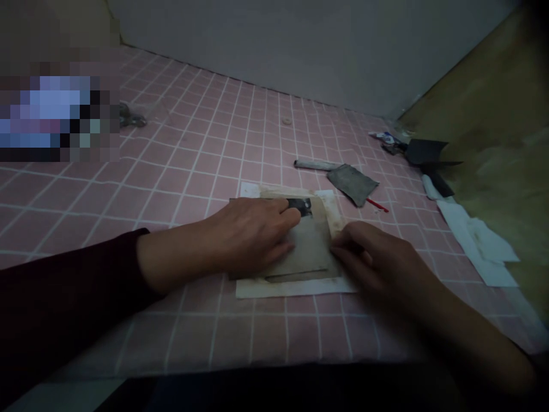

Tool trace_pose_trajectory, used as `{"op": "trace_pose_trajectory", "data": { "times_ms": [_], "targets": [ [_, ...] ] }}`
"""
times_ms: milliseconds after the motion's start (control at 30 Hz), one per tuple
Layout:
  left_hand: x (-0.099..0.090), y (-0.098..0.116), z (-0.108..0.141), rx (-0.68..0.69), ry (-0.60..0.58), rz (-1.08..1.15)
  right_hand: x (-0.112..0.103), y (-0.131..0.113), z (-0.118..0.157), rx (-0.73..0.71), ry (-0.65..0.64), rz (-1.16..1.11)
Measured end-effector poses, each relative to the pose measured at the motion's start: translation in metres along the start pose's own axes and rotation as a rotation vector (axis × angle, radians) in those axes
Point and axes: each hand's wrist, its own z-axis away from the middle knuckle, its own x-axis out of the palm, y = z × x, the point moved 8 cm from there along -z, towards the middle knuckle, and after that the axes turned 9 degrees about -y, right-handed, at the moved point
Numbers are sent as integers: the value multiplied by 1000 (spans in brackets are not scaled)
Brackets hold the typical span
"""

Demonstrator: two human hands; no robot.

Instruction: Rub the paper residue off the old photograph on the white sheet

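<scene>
A greyish square sheet [309, 246] lies on stained white paper [295, 289] near the table's front edge. Across its left part rests my left hand [261, 234], palm down, thumb and fingers apart, pressing on it. A small dark strip [305, 206] with pale marks shows by the fingertips; its other end is hidden under the hand. At the sheet's right edge, my right hand [373, 252] is closed, with thumb and forefinger pinching what looks like the sheet's edge. The fingertips are dim, so the exact grip is hard to see.
Beyond the paper lie a grey rod [315, 165], a grey cloth-like piece [354, 184] and a thin red stick [378, 205]. At right are a black scoop-like object [426, 151] and white papers [480, 240]. A pink checked cloth [206, 166] covers the table against the wall.
</scene>
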Motion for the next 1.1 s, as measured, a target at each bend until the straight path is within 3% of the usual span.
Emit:
{"op": "trace_pose_trajectory", "data": {
  "times_ms": [233, 467, 700, 867, 1100],
  "targets": [
    [0, -1, 1, -10, 5, -10, 5, -7, -10, -40, 6, 37],
    [0, 0, 1, -1, 6, -9, 1, -1, 2, -15, -7, 10],
    [0, 0, 0, -15, -6, -18, 5, -15, -13, -82, 18, 0],
    [1, 0, 1, 0, -3, -7, 0, -7, -4, -28, -7, -19],
    [0, 1, 0, -2, 10, -10, 9, -30, -16, -151, -42, -44]
  ]
}}
